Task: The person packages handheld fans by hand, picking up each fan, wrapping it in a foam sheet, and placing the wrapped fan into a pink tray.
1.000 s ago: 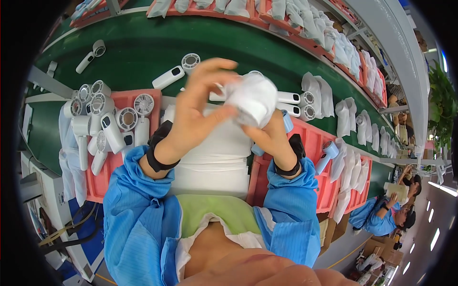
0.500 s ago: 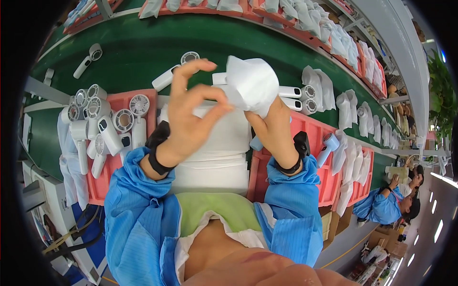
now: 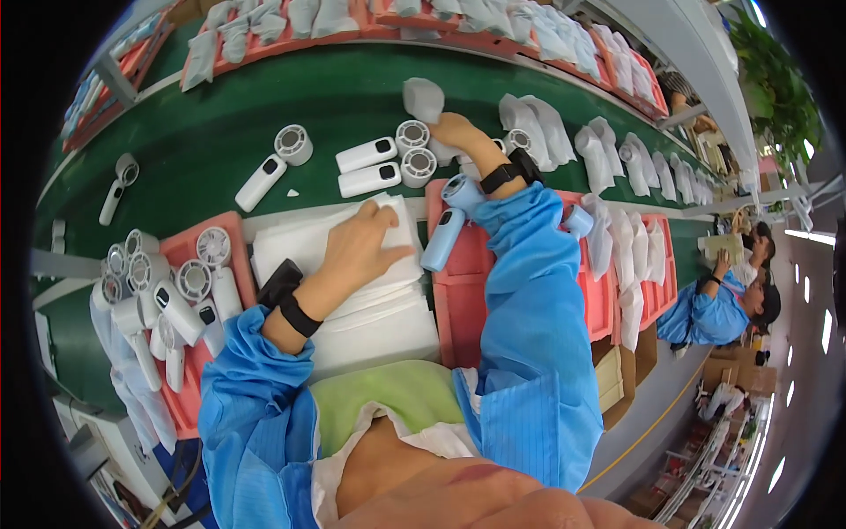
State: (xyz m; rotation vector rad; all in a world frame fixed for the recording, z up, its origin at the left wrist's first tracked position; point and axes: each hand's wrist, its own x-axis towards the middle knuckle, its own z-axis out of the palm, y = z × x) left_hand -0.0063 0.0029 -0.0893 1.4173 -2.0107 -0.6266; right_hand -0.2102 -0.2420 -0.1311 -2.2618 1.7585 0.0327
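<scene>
My left hand (image 3: pixel 359 245) rests on a stack of white pouches (image 3: pixel 295 251), thumb and fingers apart. Farther out to the right, my right hand (image 3: pixel 456 130) closes around a handheld fan in a white pouch (image 3: pixel 423 100) over the green belt; the hand covers part of it. Just left of it, two bare white handheld fans (image 3: pixel 368 180) lie side by side. Another white fan (image 3: pixel 262 182) lies farther left. Below my right wrist, a light blue handheld fan (image 3: pixel 443 238) lies at the edge of a pink tray (image 3: pixel 460 317).
A pink tray (image 3: pixel 236 256) at left holds a heap of white fans (image 3: pixel 145 273). Pouched fans (image 3: pixel 539 132) stretch along the green belt (image 3: pixel 339 88) to the right. Pink trays (image 3: pixel 339 37) of pouched items line the far side. Two people (image 3: pixel 709 309) work at far right.
My right hand has carried the pouched fan outward to the belt. My left hand has come down from beside the pouch onto the stack. The view has shifted somewhat.
</scene>
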